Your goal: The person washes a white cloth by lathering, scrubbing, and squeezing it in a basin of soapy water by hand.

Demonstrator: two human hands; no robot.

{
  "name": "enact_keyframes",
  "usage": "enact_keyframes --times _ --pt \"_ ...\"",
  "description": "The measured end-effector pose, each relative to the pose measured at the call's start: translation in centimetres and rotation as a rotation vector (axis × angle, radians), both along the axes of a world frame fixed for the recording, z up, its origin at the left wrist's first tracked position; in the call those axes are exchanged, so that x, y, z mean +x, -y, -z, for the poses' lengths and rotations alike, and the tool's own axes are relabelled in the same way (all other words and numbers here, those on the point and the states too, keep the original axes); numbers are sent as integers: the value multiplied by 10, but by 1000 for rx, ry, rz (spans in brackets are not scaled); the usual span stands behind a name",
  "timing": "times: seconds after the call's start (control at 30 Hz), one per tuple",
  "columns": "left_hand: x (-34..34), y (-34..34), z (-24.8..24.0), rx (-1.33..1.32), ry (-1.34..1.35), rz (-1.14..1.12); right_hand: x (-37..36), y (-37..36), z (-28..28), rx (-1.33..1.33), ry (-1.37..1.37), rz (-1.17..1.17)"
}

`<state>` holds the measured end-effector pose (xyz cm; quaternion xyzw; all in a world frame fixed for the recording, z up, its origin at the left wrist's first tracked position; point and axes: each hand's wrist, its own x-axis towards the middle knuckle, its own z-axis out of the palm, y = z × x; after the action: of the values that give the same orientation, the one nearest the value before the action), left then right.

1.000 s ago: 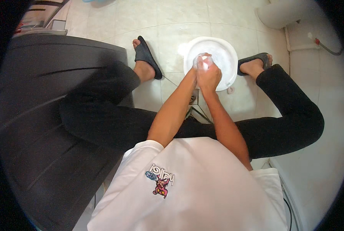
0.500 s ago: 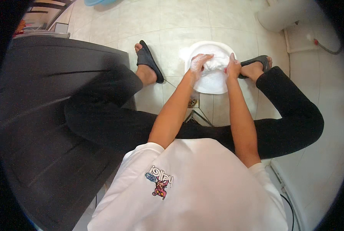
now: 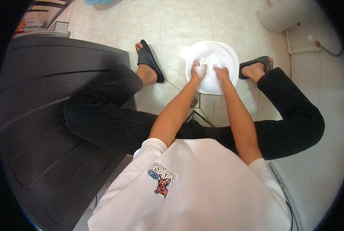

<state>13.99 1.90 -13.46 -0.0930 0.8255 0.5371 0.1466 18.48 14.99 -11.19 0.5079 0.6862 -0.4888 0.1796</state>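
A white basin [image 3: 234,53] stands on the floor between my feet, with a white, sudsy cloth [image 3: 211,82] in it. Foam hides much of where the cloth ends and the basin begins. My left hand [image 3: 198,71], foam on its back, is closed on a bunched part of the cloth at the left side of the basin. A little to its right, my right hand [image 3: 221,73] grips the cloth too, its fingers partly hidden in the white folds. Both forearms reach forward over my lap.
My feet in black slippers [image 3: 149,61] flank the basin. A floor drain [image 3: 194,102] lies just nearer than it. A dark grey panelled piece [image 3: 37,100] fills the left side. A white pipe [image 3: 281,15] and tiled wall stand at the right; a blue tub [image 3: 99,1] is far left.
Both hands have come nearer to me and closer together. The right hand has left the basin's right rim and now grips the cloth; the left has closed on it.
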Motion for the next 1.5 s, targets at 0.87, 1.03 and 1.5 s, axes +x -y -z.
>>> enact_keyframes --times 0.87,1.03,1.5 --pt "-26 -6 -102 1052 914 -58 -45 -11 -165 -427 -634 384" --pt "-34 3 -87 928 892 -43 -61 -3 -191 -422 -594 199" --pt "-15 -7 -82 2203 747 513 -51 84 -198 542 -185 -361"
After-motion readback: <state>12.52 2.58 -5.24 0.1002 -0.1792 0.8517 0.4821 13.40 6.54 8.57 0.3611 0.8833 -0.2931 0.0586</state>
